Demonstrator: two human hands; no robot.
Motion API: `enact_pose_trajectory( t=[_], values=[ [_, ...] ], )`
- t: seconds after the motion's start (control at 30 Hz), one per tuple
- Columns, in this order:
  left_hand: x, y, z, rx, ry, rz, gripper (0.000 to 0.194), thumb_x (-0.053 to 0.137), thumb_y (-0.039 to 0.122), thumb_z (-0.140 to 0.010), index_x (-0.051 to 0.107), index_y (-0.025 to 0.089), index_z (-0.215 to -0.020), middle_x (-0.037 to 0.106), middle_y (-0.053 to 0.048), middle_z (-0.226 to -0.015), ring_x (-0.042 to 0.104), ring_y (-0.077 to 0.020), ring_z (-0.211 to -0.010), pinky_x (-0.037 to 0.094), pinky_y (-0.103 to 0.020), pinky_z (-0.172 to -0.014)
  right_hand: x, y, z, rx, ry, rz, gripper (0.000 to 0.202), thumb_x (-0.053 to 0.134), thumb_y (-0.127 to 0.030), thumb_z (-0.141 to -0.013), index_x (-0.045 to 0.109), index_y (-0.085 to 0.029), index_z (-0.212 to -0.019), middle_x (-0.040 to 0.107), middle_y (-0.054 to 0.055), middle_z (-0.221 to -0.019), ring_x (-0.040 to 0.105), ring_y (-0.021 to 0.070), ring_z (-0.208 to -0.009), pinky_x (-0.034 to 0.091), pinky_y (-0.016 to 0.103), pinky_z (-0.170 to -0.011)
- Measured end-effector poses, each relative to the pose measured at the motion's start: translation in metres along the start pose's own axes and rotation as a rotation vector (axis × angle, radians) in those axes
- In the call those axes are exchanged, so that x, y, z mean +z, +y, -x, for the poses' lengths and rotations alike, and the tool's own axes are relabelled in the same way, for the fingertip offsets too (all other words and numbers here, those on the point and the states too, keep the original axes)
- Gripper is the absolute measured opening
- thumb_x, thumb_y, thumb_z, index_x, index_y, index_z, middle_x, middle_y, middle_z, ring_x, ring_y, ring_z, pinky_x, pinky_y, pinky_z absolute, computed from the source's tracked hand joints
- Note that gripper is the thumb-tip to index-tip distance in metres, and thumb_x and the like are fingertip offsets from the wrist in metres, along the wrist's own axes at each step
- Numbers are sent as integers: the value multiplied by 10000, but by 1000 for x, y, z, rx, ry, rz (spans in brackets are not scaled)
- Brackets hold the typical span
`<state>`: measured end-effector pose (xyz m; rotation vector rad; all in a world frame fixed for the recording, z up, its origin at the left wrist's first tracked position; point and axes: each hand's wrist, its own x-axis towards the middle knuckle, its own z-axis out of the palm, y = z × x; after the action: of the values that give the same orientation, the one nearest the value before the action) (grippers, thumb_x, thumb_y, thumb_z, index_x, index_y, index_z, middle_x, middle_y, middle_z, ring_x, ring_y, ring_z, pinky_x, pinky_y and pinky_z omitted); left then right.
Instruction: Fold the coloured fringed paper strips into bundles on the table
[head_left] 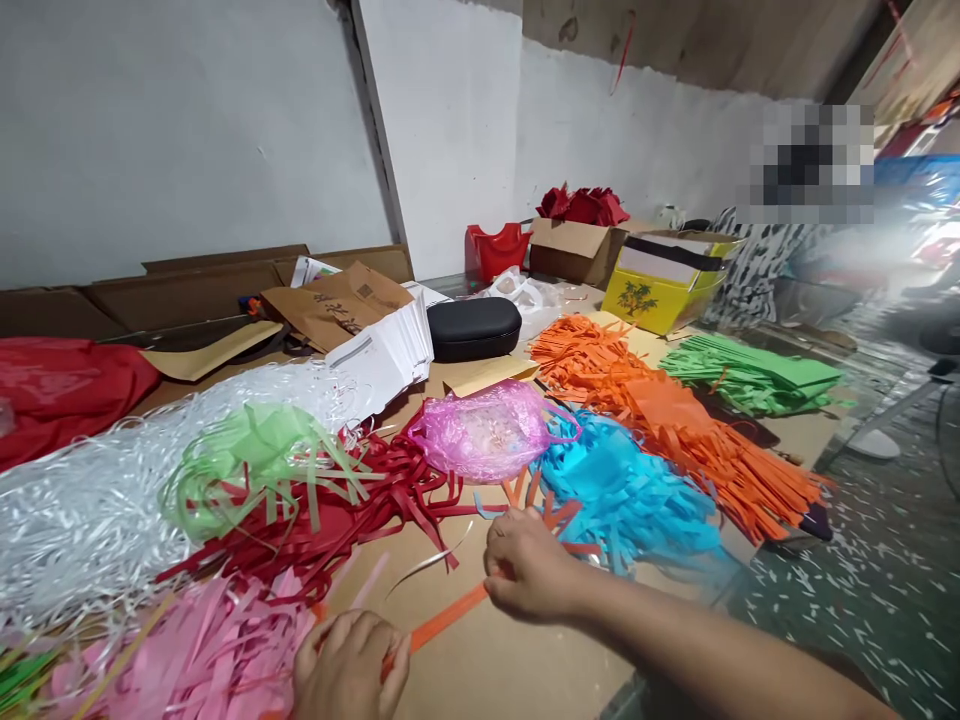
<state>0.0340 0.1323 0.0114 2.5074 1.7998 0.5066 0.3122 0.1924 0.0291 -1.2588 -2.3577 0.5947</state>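
An orange paper strip (451,615) is stretched at a slant between my two hands, low in the head view. My left hand (349,662), at the bottom edge, is closed on its lower end. My right hand (525,565) is a fist around the upper part, with orange ends sticking out past the knuckles. Beyond the right hand sit a pink plastic bag (487,432) and a pile of blue paper strips (626,490). Pink strips (202,650) lie left of the left hand, with dark red strips (322,530) behind them.
White shredded strips (82,510) and light green ones (259,450) spread at left. Orange bundles (690,430) and a green stack (757,370) lie at right. Behind are a black case (474,328), a yellow box (664,285) and a person in patterned clothing (769,260).
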Motion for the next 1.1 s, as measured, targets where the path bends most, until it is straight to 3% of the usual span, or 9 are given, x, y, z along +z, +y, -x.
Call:
enact_pose_trajectory(
  t=[0.13,0.27,0.43,0.57,0.63,0.7,0.8,0.9,1.1],
  values=[
    [-2,2,-1,130,148,-92,78,607,233,-869,657,275,-827,717,43,-786,662,-190,-827,336,-415,-879,-5,0,4,-106,-11,4,75,683,-221,-859,690,-236,-932,683,8,-964,553,206,-966,327,373,-850],
    [-7,10,2,315,212,-163,401,521,48,-776,698,352,-968,759,63,-879,651,-207,-907,322,-458,-960,-9,-1,10,-397,14,145,129,582,-325,-1007,670,-249,-950,734,-24,-1054,548,203,-1098,266,434,-960],
    [-13,33,-4,271,250,-114,183,546,172,-856,708,253,-835,749,20,-844,634,-238,-925,324,-472,-1004,-10,-4,7,-590,33,475,217,466,-140,-1025,666,-169,-946,727,48,-944,545,213,-972,274,453,-982],
    [-12,42,-15,239,256,-129,188,558,166,-859,689,226,-738,700,4,-741,636,-240,-891,318,-483,-1023,-16,-9,-4,-489,-10,445,184,528,-201,-985,651,-169,-852,688,35,-841,536,197,-866,307,417,-920],
    [-10,43,-16,228,265,-143,196,553,145,-855,681,217,-724,691,2,-729,637,-233,-873,325,-476,-1008,-17,-16,-7,-451,1,413,140,580,-270,-954,654,-176,-882,690,34,-888,537,199,-890,307,409,-906],
    [-7,42,-14,223,284,-153,226,527,141,-881,680,216,-733,691,0,-727,638,-229,-871,327,-469,-992,-10,-25,-9,-469,21,433,153,602,-319,-952,662,-178,-954,691,42,-935,529,216,-914,303,421,-904],
    [-3,36,-7,244,296,-158,298,455,116,-933,685,228,-781,704,9,-757,639,-213,-889,317,-455,-992,7,-32,-9,-585,9,505,162,549,-234,-996,673,-143,-943,690,59,-884,509,223,-853,308,416,-827],
    [-5,23,-1,301,251,-163,271,465,104,-942,678,253,-867,713,44,-789,640,-188,-875,311,-430,-975,16,-23,-8,-590,-17,441,206,527,-162,-1002,686,-130,-874,703,64,-844,510,212,-820,301,399,-772],
    [-12,2,-2,470,236,-141,142,572,176,-897,652,276,-960,741,90,-785,666,-159,-786,297,-396,-893,1,14,0,-372,12,144,128,741,-321,-912,740,-209,-851,753,-7,-904,612,169,-897,332,342,-815]
  ],
)
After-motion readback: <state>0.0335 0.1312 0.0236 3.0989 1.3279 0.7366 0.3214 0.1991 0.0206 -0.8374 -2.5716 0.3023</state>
